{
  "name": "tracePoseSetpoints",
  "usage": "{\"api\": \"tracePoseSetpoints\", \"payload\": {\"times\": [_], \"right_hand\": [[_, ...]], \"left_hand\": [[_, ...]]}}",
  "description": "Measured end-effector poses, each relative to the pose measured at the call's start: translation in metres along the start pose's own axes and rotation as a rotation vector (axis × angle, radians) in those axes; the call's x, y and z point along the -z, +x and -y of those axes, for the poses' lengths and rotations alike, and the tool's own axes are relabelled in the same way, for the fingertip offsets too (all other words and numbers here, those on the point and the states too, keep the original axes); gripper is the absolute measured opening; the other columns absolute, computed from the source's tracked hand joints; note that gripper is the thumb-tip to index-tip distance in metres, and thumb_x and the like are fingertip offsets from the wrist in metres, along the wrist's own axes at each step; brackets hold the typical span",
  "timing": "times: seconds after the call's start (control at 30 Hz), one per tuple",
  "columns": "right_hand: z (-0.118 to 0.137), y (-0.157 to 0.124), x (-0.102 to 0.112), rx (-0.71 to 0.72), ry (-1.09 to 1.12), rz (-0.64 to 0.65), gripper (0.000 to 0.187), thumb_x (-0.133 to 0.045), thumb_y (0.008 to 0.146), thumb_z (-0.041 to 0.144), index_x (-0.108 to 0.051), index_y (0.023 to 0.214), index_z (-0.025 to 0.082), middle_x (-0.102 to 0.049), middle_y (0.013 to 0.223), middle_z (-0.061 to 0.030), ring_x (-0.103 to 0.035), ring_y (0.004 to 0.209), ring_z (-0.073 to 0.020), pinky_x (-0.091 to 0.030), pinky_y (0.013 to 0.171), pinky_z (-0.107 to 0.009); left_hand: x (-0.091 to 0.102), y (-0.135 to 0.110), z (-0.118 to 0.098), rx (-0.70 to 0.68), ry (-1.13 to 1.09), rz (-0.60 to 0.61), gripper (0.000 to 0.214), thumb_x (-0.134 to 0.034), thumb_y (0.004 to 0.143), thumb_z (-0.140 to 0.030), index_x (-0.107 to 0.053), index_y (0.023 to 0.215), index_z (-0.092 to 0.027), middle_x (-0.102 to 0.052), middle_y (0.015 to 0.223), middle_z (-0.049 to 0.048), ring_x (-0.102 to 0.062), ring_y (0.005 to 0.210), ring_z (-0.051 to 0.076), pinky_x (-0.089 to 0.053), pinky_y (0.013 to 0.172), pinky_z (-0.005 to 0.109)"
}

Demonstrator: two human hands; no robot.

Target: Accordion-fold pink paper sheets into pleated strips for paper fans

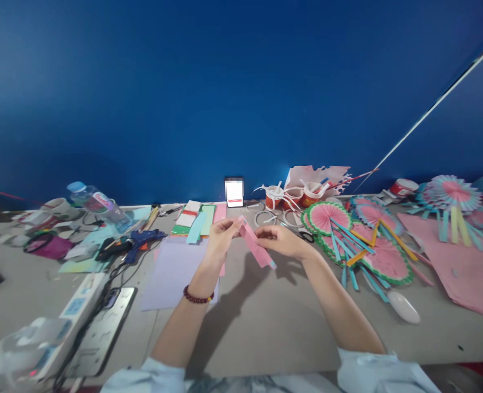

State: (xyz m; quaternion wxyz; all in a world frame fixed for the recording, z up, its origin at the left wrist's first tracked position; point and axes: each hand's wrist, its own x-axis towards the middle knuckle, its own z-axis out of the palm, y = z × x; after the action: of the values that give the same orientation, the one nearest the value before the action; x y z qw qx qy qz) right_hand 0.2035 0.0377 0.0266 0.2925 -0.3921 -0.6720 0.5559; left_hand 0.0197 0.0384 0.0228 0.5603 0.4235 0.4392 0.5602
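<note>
Both my hands hold a folded strip of pink paper (256, 245) above the middle of the table. It slants from upper left to lower right, and a small light-blue bit shows at its lower end. My left hand (224, 232) pinches the upper end between thumb and fingers. On the right edge of the strip, the fingers of my right hand (280, 240) are closed around the paper. A lilac sheet (176, 273) lies left of my hands. To the right are round pleated paper fans (329, 218) in pink and green with blue strips.
A phone (234, 192) stands against the blue wall. At left are a bottle (102, 204), a blue glue gun (141, 243), a power strip (71, 322) and another phone (102, 330). Cups (313, 194), scissors (306, 236), a white oval piece (404, 307) and a pink sheet (463, 267) lie rightward.
</note>
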Motion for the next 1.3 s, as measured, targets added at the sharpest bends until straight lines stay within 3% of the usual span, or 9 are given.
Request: {"api": "tracePoseSetpoints", "payload": {"times": [0.27, 0.47, 0.6, 0.77, 1.0, 1.13, 1.3], "right_hand": [[-0.008, 0.005, -0.004, 0.002, 0.057, -0.048, 0.030, -0.069, 0.072, 0.043, -0.067, 0.084, 0.015, -0.068, 0.082, -0.0024, -0.060, 0.074, -0.0144, -0.046, 0.070, -0.027], [-0.008, 0.007, -0.009, 0.043, 0.199, -0.217, 0.028, -0.072, 0.069, 0.040, -0.066, 0.084, 0.017, -0.067, 0.081, -0.0025, -0.062, 0.077, -0.0153, -0.049, 0.074, -0.029], [-0.011, 0.008, -0.013, 0.137, 0.197, -0.241, 0.024, -0.072, 0.070, 0.038, -0.064, 0.079, 0.017, -0.065, 0.076, -0.0006, -0.060, 0.071, -0.0136, -0.049, 0.070, -0.027], [-0.009, 0.006, -0.018, 0.296, 0.113, -0.297, 0.018, -0.064, 0.079, 0.036, -0.062, 0.081, 0.018, -0.063, 0.073, -0.0008, -0.059, 0.063, -0.0125, -0.048, 0.063, -0.026], [0.002, -0.004, -0.019, 0.596, -0.070, -0.367, 0.016, -0.060, 0.084, 0.036, -0.062, 0.085, 0.020, -0.067, 0.087, -0.0056, -0.062, 0.083, -0.0162, -0.049, 0.079, -0.031], [0.007, -0.008, -0.020, 0.664, -0.094, -0.381, 0.017, -0.058, 0.086, 0.037, -0.062, 0.084, 0.021, -0.068, 0.087, -0.0063, -0.063, 0.081, -0.0165, -0.050, 0.077, -0.031], [0.008, -0.009, -0.021, 0.695, -0.125, -0.404, 0.015, -0.058, 0.087, 0.035, -0.062, 0.084, 0.021, -0.068, 0.086, -0.0060, -0.063, 0.080, -0.0165, -0.050, 0.075, -0.030]], "left_hand": [[-0.003, -0.001, 0.003, -0.010, -0.008, 0.020, 0.028, -0.078, 0.063, -0.040, -0.070, 0.064, -0.013, -0.063, 0.058, 0.0011, -0.058, 0.056, 0.011, -0.052, 0.062, 0.025], [-0.009, -0.007, -0.001, -0.041, 0.018, 0.034, 0.027, -0.080, 0.059, -0.038, -0.071, 0.065, -0.013, -0.067, 0.064, 0.0028, -0.060, 0.058, 0.012, -0.052, 0.060, 0.025], [-0.010, -0.011, -0.003, -0.194, 0.103, 0.023, 0.021, -0.079, 0.062, -0.034, -0.071, 0.065, -0.015, -0.070, 0.071, 0.0050, -0.063, 0.066, 0.015, -0.052, 0.063, 0.026], [-0.009, -0.022, -0.010, -0.494, 0.303, 0.064, 0.008, -0.074, 0.072, -0.026, -0.073, 0.071, -0.017, -0.071, 0.078, 0.0067, -0.065, 0.078, 0.018, -0.052, 0.073, 0.030], [-0.014, -0.041, -0.029, -0.916, 0.486, 0.153, 0.011, -0.067, 0.078, -0.012, -0.071, 0.085, -0.019, -0.068, 0.082, 0.0038, -0.063, 0.072, 0.013, -0.052, 0.064, 0.024], [-0.016, -0.044, -0.033, -1.024, 0.492, 0.173, 0.018, -0.067, 0.076, -0.006, -0.069, 0.088, -0.019, -0.067, 0.084, 0.0039, -0.062, 0.074, 0.013, -0.052, 0.065, 0.025], [-0.016, -0.045, -0.034, -1.026, 0.489, 0.169, 0.025, -0.066, 0.076, -0.003, -0.068, 0.095, -0.019, -0.067, 0.087, 0.0045, -0.062, 0.077, 0.014, -0.052, 0.068, 0.027]]}}
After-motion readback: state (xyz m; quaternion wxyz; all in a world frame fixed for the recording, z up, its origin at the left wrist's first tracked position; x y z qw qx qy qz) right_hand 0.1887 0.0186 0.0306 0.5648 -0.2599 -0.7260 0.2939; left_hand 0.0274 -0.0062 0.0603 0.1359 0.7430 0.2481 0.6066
